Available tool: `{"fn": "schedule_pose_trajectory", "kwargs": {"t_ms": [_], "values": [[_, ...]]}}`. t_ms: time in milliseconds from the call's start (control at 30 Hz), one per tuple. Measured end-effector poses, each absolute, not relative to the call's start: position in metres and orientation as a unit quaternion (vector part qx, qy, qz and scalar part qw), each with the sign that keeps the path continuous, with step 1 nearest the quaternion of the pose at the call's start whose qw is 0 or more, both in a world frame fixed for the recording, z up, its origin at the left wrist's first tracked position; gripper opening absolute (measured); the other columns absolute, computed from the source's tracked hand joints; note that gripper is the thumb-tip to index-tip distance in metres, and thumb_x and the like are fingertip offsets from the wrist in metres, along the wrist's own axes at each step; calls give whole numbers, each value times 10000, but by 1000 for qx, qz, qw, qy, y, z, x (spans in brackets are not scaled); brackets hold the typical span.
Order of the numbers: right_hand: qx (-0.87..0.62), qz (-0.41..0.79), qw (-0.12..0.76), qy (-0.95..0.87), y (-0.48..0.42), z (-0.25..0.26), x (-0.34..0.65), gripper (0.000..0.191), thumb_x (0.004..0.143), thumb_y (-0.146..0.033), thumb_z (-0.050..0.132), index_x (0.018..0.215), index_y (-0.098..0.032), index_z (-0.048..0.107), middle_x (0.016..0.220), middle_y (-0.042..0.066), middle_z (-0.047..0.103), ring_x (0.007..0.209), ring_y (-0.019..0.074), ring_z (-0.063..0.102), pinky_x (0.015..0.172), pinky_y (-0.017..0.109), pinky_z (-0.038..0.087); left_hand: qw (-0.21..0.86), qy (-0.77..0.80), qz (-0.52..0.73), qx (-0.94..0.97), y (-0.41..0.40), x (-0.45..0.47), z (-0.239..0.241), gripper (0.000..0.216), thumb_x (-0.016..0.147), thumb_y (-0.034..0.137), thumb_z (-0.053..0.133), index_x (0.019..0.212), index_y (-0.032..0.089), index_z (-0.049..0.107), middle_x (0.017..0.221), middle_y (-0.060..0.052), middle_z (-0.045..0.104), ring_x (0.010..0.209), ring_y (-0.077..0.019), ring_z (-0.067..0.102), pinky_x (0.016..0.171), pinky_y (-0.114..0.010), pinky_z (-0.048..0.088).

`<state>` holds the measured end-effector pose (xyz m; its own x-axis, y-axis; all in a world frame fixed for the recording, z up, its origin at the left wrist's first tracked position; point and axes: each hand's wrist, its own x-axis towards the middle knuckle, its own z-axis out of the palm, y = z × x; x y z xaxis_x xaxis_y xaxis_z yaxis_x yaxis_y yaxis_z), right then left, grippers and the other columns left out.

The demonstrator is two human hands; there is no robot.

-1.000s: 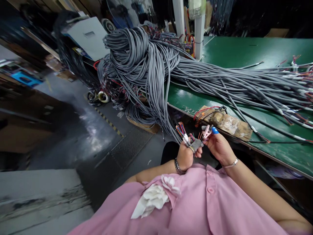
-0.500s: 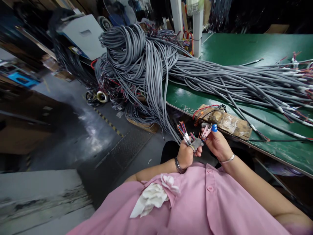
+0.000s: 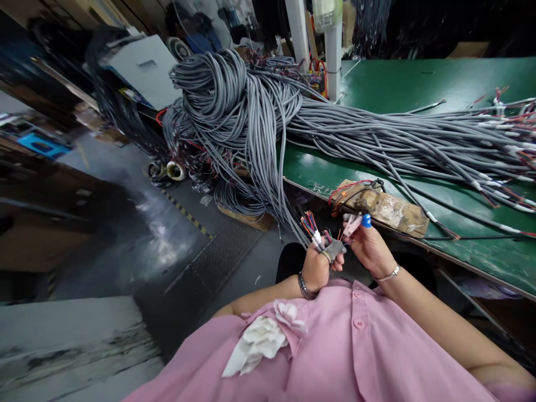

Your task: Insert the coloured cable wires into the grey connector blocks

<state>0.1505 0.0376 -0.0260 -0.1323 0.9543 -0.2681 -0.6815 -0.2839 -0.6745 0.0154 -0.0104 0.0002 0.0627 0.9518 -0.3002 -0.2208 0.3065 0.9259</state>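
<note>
My left hand (image 3: 315, 270) is closed around the ends of several grey cables, low in front of the pink shirt. Their fanned coloured wires (image 3: 310, 224) point up above the fist, past white sleeves. A grey covering (image 3: 334, 249) wraps the left thumb, and a few thin wires stick out beside it. Just to the right, my right hand (image 3: 372, 252) pinches a pale pink clip-like tool (image 3: 352, 224), whose exact kind I cannot make out. A blue finger cot (image 3: 366, 220) covers the right thumb tip. The tool is close to the thin wires; contact is unclear.
A thick bundle of grey cables (image 3: 263, 120) is heaped at the left end of the green table (image 3: 419, 78) and stretches right across it. A worn wooden block (image 3: 402, 212) with red and black wires sits at the front edge. A white post (image 3: 334, 61) stands behind.
The camera view has shifted slightly. My right hand's pink tool is turned a little and sits slightly farther left; my left hand keeps its hold on the cables.
</note>
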Motion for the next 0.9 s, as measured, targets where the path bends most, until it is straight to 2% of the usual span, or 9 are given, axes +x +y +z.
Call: {"fn": "schedule_pose_trajectory", "kwargs": {"t_ms": [267,467,533,667,767,900], "values": [[-303,767,536,-179,35,-30,160,415,795,-628,561,852,-233,675,809,18,656,685,124,569,592,230,469,621,499,485,360,-19,8,1,321,755,456,649,709,147,575,543,11,584,398,-72,509,399,-192,352],[-282,810,454,-243,16,-31,168,287,779,-461,671,900,-201,674,830,28,629,682,126,543,621,254,454,611,503,485,372,-19,5,-3,325,769,464,642,734,149,574,561,8,595,410,-74,515,401,-192,357],[-270,812,427,-292,9,-27,167,298,759,-449,693,891,-183,668,782,28,612,677,137,545,633,274,446,614,498,477,385,-19,4,-5,337,773,472,638,724,146,568,567,-1,604,417,-78,520,409,-195,372],[-329,762,436,-348,5,-15,161,250,764,-412,707,806,-175,638,616,-19,556,580,109,508,581,250,396,625,503,444,399,-18,5,-4,365,738,487,669,713,136,574,554,-6,604,417,-85,524,417,-198,400],[-375,731,430,-373,6,-8,157,190,768,-346,715,788,-184,618,587,-19,598,515,105,516,531,244,374,635,498,410,424,-17,5,-1,370,722,478,688,698,125,581,549,-13,603,425,-91,533,425,-199,418],[-356,751,387,-399,5,-3,156,209,751,-373,719,799,-191,629,629,11,653,497,157,584,525,294,437,660,460,343,484,-17,2,0,363,705,443,719,642,111,586,522,-23,596,412,-92,525,423,-203,418]]}}
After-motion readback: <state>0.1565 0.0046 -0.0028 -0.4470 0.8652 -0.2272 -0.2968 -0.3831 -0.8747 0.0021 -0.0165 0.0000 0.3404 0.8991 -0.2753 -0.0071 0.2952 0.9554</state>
